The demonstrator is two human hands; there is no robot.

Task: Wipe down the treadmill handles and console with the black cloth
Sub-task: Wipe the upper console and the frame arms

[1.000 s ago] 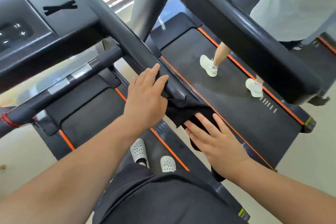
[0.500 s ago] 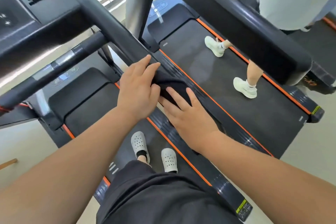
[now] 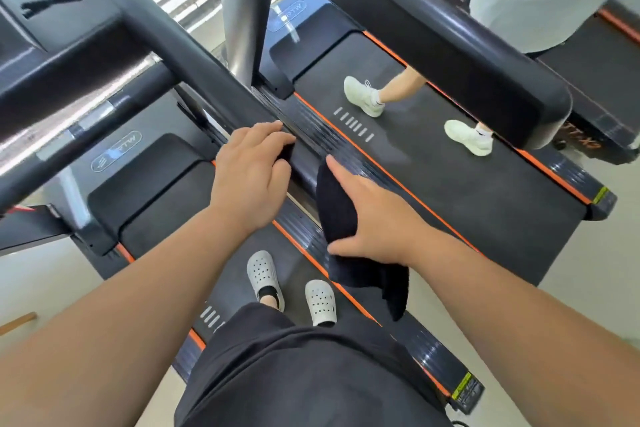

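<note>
The left hand (image 3: 252, 170) sits just left of centre, its fingers pressed together and curled over the lower end of the treadmill handle (image 3: 207, 80), thumb tucked along the near side. The handle runs up towards 10 o'clock, where it meets the console (image 3: 69, 35). At 4 o'clock from the left hand, the right hand (image 3: 374, 215) holds the black cloth (image 3: 337, 208). The index finger lies straight along the cloth's upper edge and the thumb presses in from below, so the fabric bunches between them. The other fingers are hidden behind the cloth. A loose tail of cloth hangs towards 5 o'clock. The cloth's top lies just beside the handle's end; whether they touch cannot be told. Grey clogs (image 3: 263, 274) stand on the belt at 6 o'clock. White sneakers (image 3: 363, 95) walk on the neighbouring treadmill (image 3: 450, 177) at 1 o'clock.
</note>
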